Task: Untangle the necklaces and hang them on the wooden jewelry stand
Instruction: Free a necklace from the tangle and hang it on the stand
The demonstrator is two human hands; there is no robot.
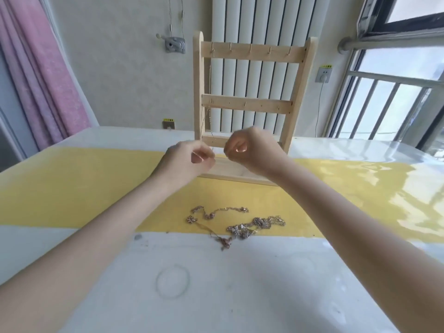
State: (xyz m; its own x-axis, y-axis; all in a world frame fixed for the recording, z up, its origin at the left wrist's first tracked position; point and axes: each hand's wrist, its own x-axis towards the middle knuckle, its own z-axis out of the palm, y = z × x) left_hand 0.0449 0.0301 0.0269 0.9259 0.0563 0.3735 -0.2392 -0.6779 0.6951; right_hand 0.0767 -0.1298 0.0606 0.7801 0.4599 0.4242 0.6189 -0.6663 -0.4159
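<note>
1. One thin chain (209,92) already hangs from the top-left hook of the wooden jewelry stand (252,75).
2. Left hand (192,162) and right hand (249,150), raised before the stand's lowest rail, each pinch a fine strand; it is too thin to trace.
3. Tangled necklaces (235,222) lie on the tabletop (72,188), in front of the stand: most work remains.

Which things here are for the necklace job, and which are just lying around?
For the job: wooden stand; tangled necklaces; thin chain hanging on the stand; left hand; right hand.
Just around: radiator; pink curtain; wall socket.
</note>
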